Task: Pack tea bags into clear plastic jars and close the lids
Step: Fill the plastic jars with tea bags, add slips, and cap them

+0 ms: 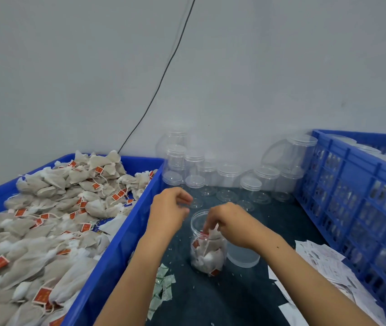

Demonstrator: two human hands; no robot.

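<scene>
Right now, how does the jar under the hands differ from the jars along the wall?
The jar under the right hand is open and partly filled with tea bags; the wall jars are empty with lids on. It stands alone near the person; they cluster at the back, some stacked. All are clear plastic.

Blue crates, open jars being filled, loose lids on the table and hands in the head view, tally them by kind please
Blue crates: 2
Open jar being filled: 1
Loose lid beside it: 1
Hands: 2, left hand, right hand
Total: 6
</scene>
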